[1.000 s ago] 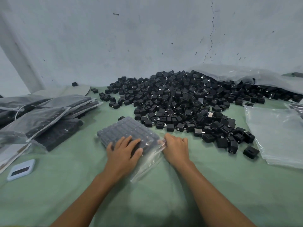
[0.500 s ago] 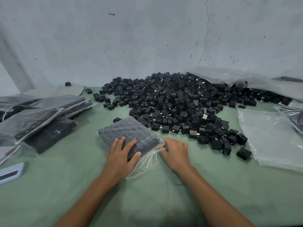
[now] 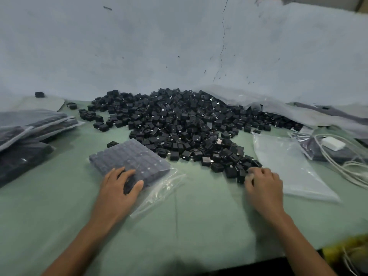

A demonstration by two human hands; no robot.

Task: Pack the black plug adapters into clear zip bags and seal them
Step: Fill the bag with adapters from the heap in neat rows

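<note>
clear zip bag (image 3: pixel 131 158) under flat left hand (image 3: pixel 119 188) | right hand (image 3: pixel 262 184) curled at adapters (image 3: pixel 179 124), grip unclear

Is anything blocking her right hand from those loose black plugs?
Nothing visible does. The right hand is already at the near edge of the loose adapter pile, its fingers among the nearest adapters; whether it grips one is unclear.

A table covered in a pale green cloth (image 3: pixel 59 206) runs up to the wall. A big heap of loose black plug adapters (image 3: pixel 179 124) spreads across its far middle. Nearer lies a clear zip bag (image 3: pixel 131 156) packed with adapters in neat rows. Filled bags (image 3: pixel 29 124) are stacked at the left edge. An empty clear bag (image 3: pixel 286 164) lies flat on the right, beside white cables (image 3: pixel 338 162) and a white charger block (image 3: pixel 333 143).
</note>
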